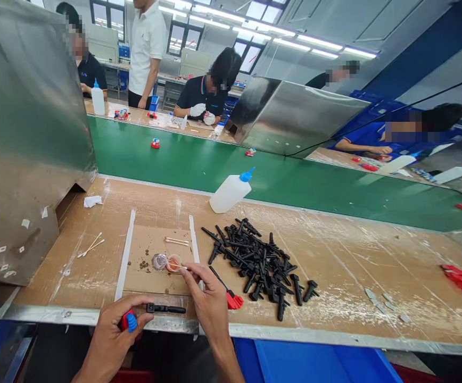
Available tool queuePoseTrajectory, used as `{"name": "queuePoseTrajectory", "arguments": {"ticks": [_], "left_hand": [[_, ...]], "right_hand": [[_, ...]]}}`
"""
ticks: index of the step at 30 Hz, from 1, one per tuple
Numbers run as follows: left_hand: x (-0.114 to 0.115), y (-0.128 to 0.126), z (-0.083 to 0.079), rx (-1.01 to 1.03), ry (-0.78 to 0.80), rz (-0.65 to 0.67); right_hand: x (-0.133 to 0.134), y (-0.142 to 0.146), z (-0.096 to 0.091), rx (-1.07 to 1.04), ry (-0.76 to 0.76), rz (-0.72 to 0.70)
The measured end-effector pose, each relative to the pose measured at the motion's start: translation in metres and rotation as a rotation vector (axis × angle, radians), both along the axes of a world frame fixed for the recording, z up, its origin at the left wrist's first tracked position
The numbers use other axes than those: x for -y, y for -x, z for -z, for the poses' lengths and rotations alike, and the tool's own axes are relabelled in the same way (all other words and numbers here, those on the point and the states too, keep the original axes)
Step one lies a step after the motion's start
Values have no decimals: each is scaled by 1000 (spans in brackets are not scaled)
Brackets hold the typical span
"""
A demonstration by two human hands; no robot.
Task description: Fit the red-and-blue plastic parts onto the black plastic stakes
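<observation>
My left hand (117,324) is closed around a small red-and-blue toy piece (130,321). A black plastic part (166,308) sticks out to the right from that hand's fingertips. Between the thumb and fingers of my right hand (207,295) is a thin cotton swab (178,267), its far end at a small clear cup (172,263) with orange-red contents. Touching the cup on its left is a second small round container (159,261), greyish. Two cotton swabs (176,241) lie just behind, on a cardboard sheet (141,242) with dark spots.
A pile of black plastic parts (261,260) lies right of my hands, beside a red-and-black piece (234,300). Behind it stands a white squeeze bottle (231,194). Crossed swabs (91,246) lie left. Small toys ride on a green belt (199,159); co-workers sit beyond.
</observation>
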State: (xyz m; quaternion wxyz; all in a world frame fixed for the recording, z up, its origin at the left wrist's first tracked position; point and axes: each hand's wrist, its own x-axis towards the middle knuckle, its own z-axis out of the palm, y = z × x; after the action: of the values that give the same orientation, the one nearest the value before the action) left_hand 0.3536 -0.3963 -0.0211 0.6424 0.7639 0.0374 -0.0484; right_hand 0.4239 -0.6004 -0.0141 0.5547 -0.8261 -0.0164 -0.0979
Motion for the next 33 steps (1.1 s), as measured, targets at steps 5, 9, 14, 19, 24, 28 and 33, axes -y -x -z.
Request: {"name": "queuePoseTrajectory", "arguments": {"ticks": [5, 9, 14, 19, 24, 28, 33], "left_hand": [[2, 0, 1, -36, 7, 14], [3, 2, 8, -34, 6, 10], [1, 4, 14, -11, 28, 11], [-1, 4, 12, -11, 59, -1], [-3, 2, 3, -22, 82, 13], [-4, 2, -2, -42, 112, 17], [-2, 2, 0, -61, 146, 23]], "right_hand": [[-3, -7, -13, 132, 120, -59], [0, -7, -18, 304, 258, -8], [4, -3, -15, 387, 277, 48], [4, 1, -6, 351, 214, 92], [6, 3, 4, 268, 93, 107], [6, 13, -1, 192, -64, 160], [0, 23, -7, 197, -146, 191]]}}
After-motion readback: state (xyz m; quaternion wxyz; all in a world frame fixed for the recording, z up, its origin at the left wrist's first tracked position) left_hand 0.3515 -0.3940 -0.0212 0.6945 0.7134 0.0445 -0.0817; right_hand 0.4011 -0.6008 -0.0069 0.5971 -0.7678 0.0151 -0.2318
